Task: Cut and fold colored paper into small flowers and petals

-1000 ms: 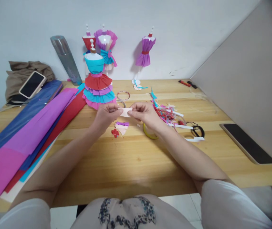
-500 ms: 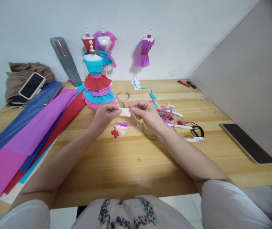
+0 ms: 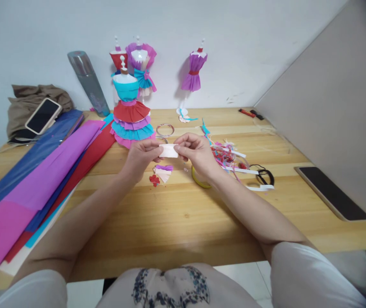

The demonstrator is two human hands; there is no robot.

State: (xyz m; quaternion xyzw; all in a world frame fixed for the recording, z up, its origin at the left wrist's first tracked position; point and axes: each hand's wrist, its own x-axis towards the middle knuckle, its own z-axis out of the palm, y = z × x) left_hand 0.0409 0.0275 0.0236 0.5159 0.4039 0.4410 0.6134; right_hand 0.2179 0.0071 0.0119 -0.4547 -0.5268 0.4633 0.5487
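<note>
Paper (image 3: 169, 150), a small off-white rectangle, is held nearly level above the pale wooden table (image 3: 186, 233), its 2 short ends pinched between fingertips. The left hand (image 3: 142, 155) grips 1 end between thumb and fingers, in a narrow pinch; the right hand (image 3: 196, 153) grips the other end the same way.

Nearer the person, just below the hands in view, lie a pale pink, pleated, fan-shaped paper piece with a purple top (image 3: 163, 174) and, beside it, a small red paper flower (image 3: 154, 180). A yellow ring (image 3: 202, 184) lies partly hidden under the right hand and wrist. Right of that hand is a tangled heap of multicoloured paper scraps (image 3: 224, 155).

Just beyond the left hand stands a white dress form in turquoise, red, purple and pink paper tiers (image 3: 132, 112). Behind it are 2 more dress forms, and a white dress form in a purple paper dress with a red belt (image 3: 195, 73) stands apart, to the right. Long folded sheets of pink and purple paper (image 3: 46, 179) lie at left.
</note>
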